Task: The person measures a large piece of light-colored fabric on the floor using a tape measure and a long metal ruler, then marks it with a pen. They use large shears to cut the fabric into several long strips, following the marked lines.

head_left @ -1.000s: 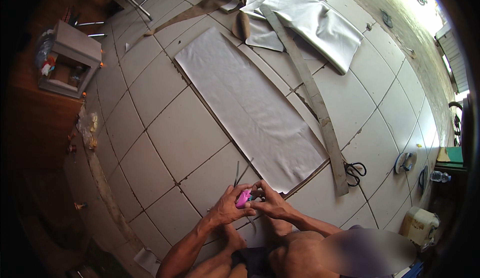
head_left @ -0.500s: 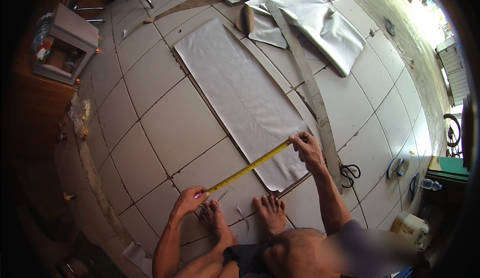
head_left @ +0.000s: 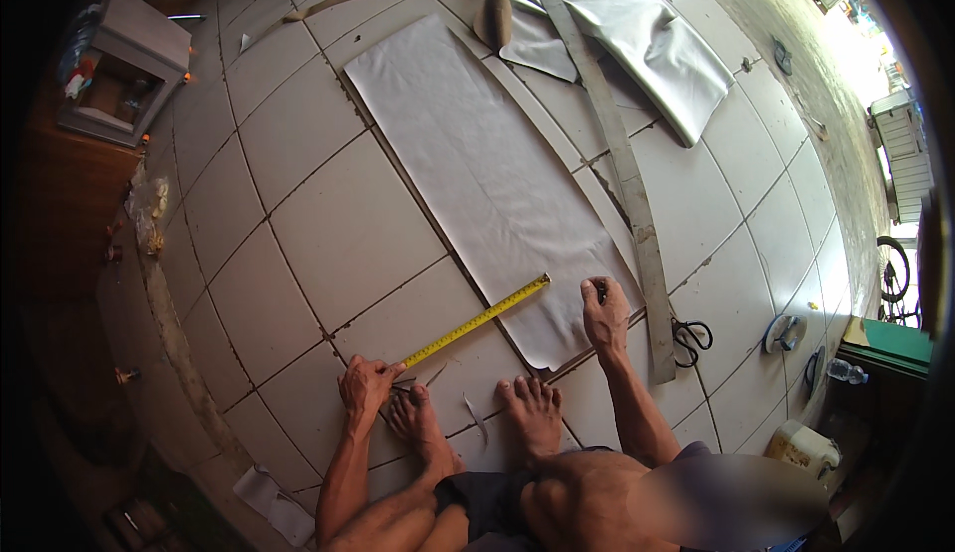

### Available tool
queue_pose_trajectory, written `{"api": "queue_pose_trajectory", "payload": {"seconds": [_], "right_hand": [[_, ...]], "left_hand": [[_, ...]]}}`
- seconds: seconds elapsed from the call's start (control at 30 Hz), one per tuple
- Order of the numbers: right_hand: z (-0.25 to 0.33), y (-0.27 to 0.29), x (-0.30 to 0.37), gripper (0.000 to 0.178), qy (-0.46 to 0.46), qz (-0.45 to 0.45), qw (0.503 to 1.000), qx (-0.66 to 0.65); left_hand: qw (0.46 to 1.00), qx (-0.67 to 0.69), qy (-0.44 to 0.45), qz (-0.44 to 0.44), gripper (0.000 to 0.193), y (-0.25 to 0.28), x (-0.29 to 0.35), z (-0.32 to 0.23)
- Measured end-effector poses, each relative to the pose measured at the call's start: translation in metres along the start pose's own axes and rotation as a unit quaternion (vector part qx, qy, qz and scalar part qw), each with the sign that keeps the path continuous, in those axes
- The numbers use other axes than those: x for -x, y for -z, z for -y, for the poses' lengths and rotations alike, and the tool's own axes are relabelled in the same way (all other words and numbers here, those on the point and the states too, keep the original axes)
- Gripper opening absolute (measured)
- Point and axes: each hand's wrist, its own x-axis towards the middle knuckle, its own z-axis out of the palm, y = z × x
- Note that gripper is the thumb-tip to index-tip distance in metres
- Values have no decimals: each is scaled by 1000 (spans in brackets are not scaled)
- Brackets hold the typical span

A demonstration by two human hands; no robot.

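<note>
My left hand [head_left: 366,385] is closed on a yellow tape measure [head_left: 476,323], low over the floor near my left foot. The tape's blade slants up to the right, its free metal tip above a long white sheet [head_left: 468,174]. The sheet looks like leather or vinyl and lies flat on the tiles. Just right of the tip, my right hand [head_left: 605,315] is curled shut over the sheet's near right edge. Something small and dark shows between its fingers, too little to name. To its right lie a long straight metal strip [head_left: 629,179] and black-handled scissors [head_left: 688,341].
A crumpled white sheet [head_left: 647,45] with brown backing lies at the far right, partly under the strip. Thin offcuts [head_left: 476,418] are by my feet. A small open cabinet [head_left: 139,65] stands far left. Sandals [head_left: 786,333], a plastic bottle [head_left: 848,371] and a jerrycan [head_left: 801,448] sit at right.
My right hand has let go of the tape's end and moved slightly down, closing into a fist. The blade is shorter, its tip now free. My left hand has shifted a little left.
</note>
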Motion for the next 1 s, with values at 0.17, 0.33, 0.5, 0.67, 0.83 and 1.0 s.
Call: {"api": "queue_pose_trajectory", "payload": {"seconds": [0.17,0.33,0.5,0.67,0.83,1.0], "right_hand": [[2,-1,0,37,-17,2,999,-27],[17,-3,-14,44,43,54,996,-48],[34,-14,-39,43,60,180,973,-132],[48,-26,-60,37,138,245,953,-110],[59,-35,-68,35,203,330,922,-25],[61,-45,-73,33,233,374,897,40]], "left_hand": [[1000,-5,16,2,50,-1,-4,2],[999,-32,10,-22,51,-1,-3,0],[1000,-28,8,-4,51,2,-3,-1],[1000,-27,11,-11,50,2,-4,-2],[1000,-24,15,-9,49,0,-5,-2],[1000,-22,19,-3,48,2,-4,-2]]}}
